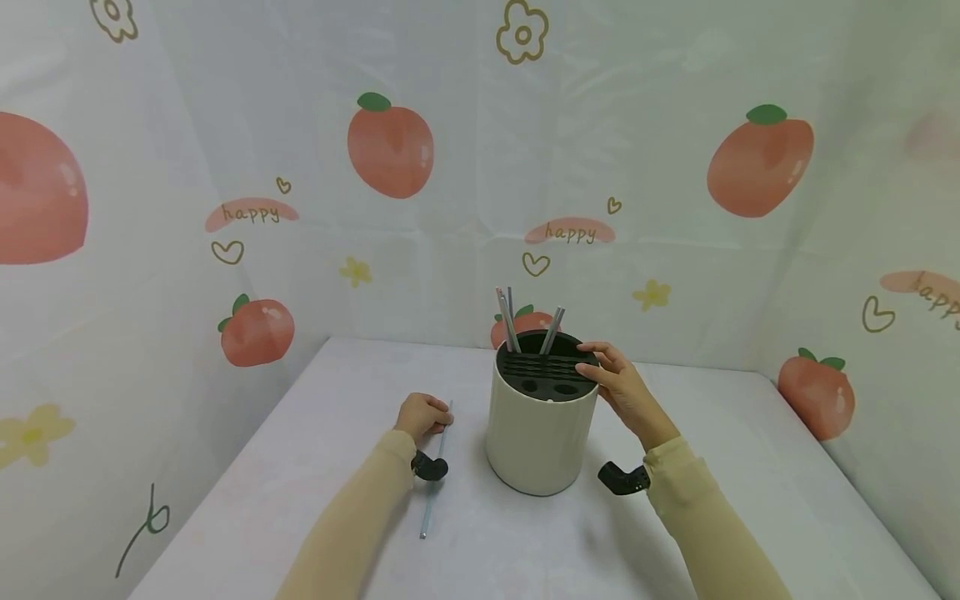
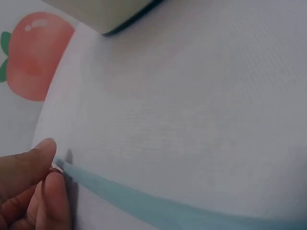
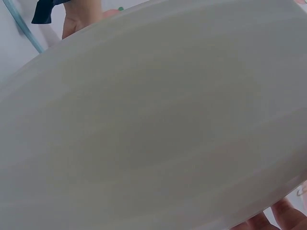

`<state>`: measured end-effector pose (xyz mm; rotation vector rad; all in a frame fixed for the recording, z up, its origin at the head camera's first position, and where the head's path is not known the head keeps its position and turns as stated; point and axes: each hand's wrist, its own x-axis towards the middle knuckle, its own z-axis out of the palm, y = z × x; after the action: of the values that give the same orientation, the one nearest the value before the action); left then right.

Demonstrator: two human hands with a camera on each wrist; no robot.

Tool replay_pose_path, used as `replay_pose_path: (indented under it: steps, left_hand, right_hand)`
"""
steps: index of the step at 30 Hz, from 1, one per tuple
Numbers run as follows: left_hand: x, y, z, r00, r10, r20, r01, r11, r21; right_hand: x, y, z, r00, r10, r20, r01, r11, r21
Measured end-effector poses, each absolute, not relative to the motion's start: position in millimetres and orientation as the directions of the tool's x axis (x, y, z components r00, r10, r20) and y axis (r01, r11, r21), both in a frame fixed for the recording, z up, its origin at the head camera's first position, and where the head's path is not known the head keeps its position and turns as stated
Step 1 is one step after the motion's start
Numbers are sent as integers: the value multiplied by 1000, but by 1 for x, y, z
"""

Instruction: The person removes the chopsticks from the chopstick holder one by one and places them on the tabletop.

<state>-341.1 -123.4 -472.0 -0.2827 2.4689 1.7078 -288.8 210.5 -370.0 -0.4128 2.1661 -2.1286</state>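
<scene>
My left hand (image 1: 424, 415) pinches a thin light blue stick (image 1: 431, 505), shaped like a chopstick, near its far end. It slants over the white table, left of the holder. In the left wrist view, thumb and fingertips meet on the blurred blue stick (image 2: 120, 191). A cream cylindrical utensil holder (image 1: 536, 442) with a black slotted top stands upright. My right hand (image 1: 626, 392) grips the right side of its rim, thumb and fingers over the black top. Several thin sticks (image 1: 510, 325) lean in its back opening. The holder's pale wall (image 3: 153, 124) fills the right wrist view, hiding most of that hand.
The white table (image 1: 712, 467) runs back to a curtain (image 1: 480, 192) printed with fruit, flowers and hearts, which also hangs at both sides. Slots and two round holes mark the front of the holder's top. Black wrist cameras sit on both cuffs.
</scene>
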Motion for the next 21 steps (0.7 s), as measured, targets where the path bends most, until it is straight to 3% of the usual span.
replay_pose_path:
  steps: [8, 14, 21]
  left_hand:
    - [-342, -131, -446, -976, -24, -215, -216, 162, 963]
    - [-340, -121, -379, -999, 31, -10, -11, -16, 1000]
    - [-332, -93, -313, -970, 126, 209, 198, -101, 975]
  right_hand:
    - [-289, 210, -370, -960, -243, 138, -139, -11, -990]
    - [-290, 211, -372, -956, -250, 151, -150, -25, -988]
    - [-289, 210, -371, -953, -258, 161, -157, -39, -987]
